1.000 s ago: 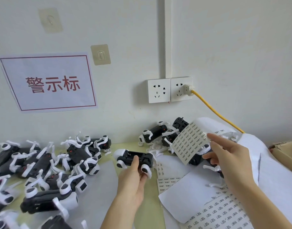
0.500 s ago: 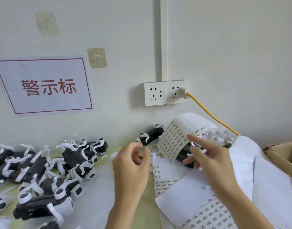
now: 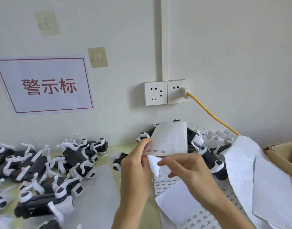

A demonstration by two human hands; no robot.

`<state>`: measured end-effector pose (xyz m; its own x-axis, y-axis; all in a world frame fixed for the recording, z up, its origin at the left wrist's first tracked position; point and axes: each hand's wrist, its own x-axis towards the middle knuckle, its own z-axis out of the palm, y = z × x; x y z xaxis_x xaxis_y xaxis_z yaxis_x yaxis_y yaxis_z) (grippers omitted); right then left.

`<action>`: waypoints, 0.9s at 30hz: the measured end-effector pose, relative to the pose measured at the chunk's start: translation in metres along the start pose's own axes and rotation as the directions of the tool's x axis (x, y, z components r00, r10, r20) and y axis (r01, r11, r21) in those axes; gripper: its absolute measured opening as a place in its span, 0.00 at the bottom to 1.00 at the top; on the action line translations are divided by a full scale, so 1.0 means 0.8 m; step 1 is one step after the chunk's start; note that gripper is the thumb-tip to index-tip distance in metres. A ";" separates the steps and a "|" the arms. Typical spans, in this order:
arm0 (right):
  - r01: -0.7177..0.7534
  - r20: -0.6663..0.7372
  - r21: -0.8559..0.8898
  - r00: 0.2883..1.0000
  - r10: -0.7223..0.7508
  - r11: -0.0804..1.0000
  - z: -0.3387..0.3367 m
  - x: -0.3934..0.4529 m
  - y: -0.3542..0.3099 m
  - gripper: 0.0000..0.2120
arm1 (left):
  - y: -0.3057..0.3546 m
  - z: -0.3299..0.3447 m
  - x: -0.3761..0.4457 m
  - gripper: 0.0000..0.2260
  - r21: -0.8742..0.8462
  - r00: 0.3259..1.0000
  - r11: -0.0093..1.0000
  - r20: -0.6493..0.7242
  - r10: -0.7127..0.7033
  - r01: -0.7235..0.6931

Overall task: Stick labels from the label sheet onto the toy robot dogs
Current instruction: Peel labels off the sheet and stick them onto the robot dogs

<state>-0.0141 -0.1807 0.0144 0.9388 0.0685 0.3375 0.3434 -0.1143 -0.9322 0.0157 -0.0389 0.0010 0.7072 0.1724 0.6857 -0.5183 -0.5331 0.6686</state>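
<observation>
left hand (image 3: 135, 164): raised over the table, fingertips pinched the left edge of the label sheet (image 3: 169, 139)
right hand (image 3: 185, 169): fingers curled at the sheet's bottom edge, thumb and forefinger pinched there; whether on a label or the backing, couldn't tell
label sheet: held upright between both hands in front of the wall, mostly peeled, one row of three labels left along the bottom
toy robot dog (image 3: 120, 160): black and white, lay on the table just behind the left hand, partly hidden
dog pile left (image 3: 42, 167): many dogs heaped on the table's left side
dog pile right (image 3: 208, 156): more behind the sheet, near the wall
spare sheets (image 3: 199, 217): lay flat under the right forearm, labels printed
used backing paper (image 3: 257, 179): white, draped at right
cardboard box (image 3: 284, 152): far right edge
wall socket (image 3: 166, 92): yellow cable (image 3: 213, 115) plugged in
sign (image 3: 44, 85): red characters, on wall at left
</observation>
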 end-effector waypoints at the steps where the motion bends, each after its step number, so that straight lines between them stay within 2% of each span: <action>1: -0.016 -0.014 0.033 1.000 0.017 0.999 -0.004 0.001 0.000 0.10 | 0.000 -0.002 0.000 0.23 0.012 0.999 1.000 -0.045 0.013 -0.013; 3: -0.067 -0.058 0.077 0.996 0.072 0.995 -0.012 0.003 0.002 0.18 | 0.001 -0.003 0.001 0.21 0.047 0.994 0.998 -0.106 0.037 -0.032; 6: -0.163 -0.112 0.117 0.978 0.176 0.980 -0.020 0.004 0.004 0.22 | 0.004 -0.005 0.001 0.20 0.083 0.991 0.996 -0.123 0.045 -0.035; 9: -0.285 0.004 0.214 0.957 0.291 0.934 -0.014 0.005 0.002 0.28 | 0.009 -0.006 0.000 0.19 0.117 0.994 0.993 -0.100 0.047 -0.035; 12: -0.377 0.168 0.385 0.926 0.337 0.843 -0.005 0.005 -0.002 0.21 | 0.011 -0.006 0.001 0.19 0.139 0.995 0.990 -0.089 0.043 -0.030; 14: -0.415 0.222 0.500 0.910 0.350 0.760 0.000 0.004 -0.004 0.16 | 0.010 -0.006 0.001 0.19 0.146 0.995 0.989 -0.096 0.042 -0.028; 19: -0.314 0.136 0.755 0.934 0.331 0.575 0.003 0.007 -0.006 0.15 | 0.013 -0.007 -0.002 0.17 0.207 0.981 0.971 -0.120 0.150 -0.123; 21: -0.274 0.113 0.798 0.943 0.314 0.536 0.002 0.009 -0.005 0.21 | 0.012 -0.006 -0.002 0.18 0.204 0.974 0.964 -0.113 0.195 -0.169; 23: -0.256 0.096 0.782 0.950 0.296 0.568 0.001 0.010 -0.002 0.27 | 0.009 -0.004 -0.002 0.21 0.164 0.977 0.968 -0.069 0.203 -0.189; 24: -0.241 0.080 0.769 0.955 0.286 0.591 -0.001 0.010 -0.001 0.26 | 0.008 -0.002 -0.002 0.21 0.139 0.980 0.972 -0.038 0.195 -0.188; 27: -0.154 -0.026 0.745 0.965 0.259 0.649 -0.008 0.010 0.000 0.15 | 0.011 0.001 -0.005 0.18 0.078 0.981 0.979 0.055 0.187 -0.191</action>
<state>-0.0062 -0.1861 0.0182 0.9961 0.0105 0.0875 0.0594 0.6541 -0.7540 0.0091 -0.0450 0.0038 0.6235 0.0238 0.7815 -0.6044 -0.6194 0.5011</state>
